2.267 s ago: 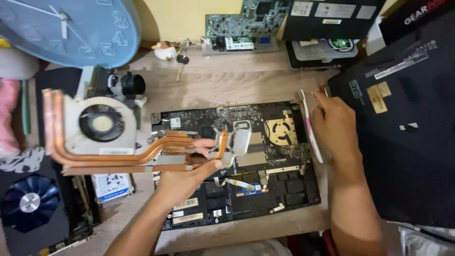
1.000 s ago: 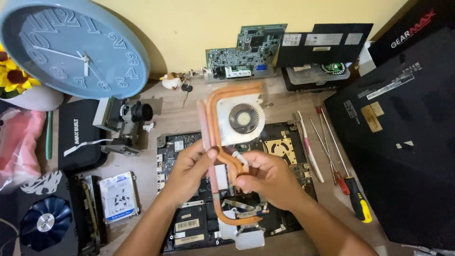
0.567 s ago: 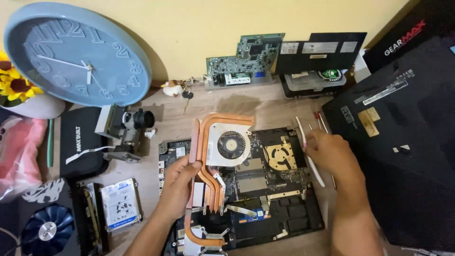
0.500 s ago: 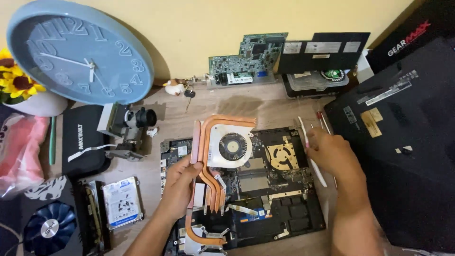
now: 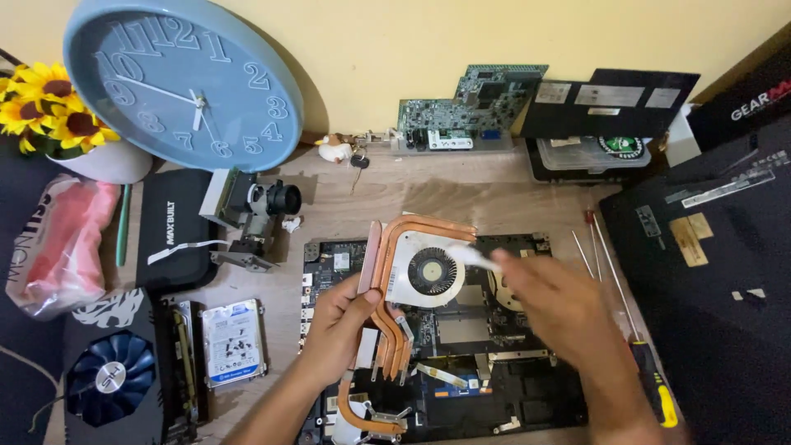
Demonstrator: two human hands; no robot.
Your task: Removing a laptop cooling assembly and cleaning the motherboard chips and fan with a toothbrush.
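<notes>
A copper heat-pipe cooler with a round black fan (image 5: 430, 270) lies over an open laptop motherboard (image 5: 494, 387) on the wooden desk. My left hand (image 5: 334, 330) grips the copper pipes at the cooler's left side. My right hand (image 5: 568, 317) is blurred and holds a thin white tool (image 5: 478, 258), whose tip reaches the fan's upper right edge. The lower end of the pipes curves down to a second plate (image 5: 371, 416) at the bottom of the board.
Thin screwdrivers (image 5: 651, 387) lie right of the board beside a black laptop cover (image 5: 717, 288). A blue wall clock (image 5: 181, 82), green circuit board (image 5: 470, 107) and sunflowers (image 5: 49, 107) stand at the back. A hard drive (image 5: 233, 342), graphics card (image 5: 111, 379), black pouch (image 5: 173, 239) and camera part (image 5: 255, 214) lie left.
My right hand has come left from the tools at the desk's right, now holding the white tool at the fan. My left hand keeps its grip on the cooler.
</notes>
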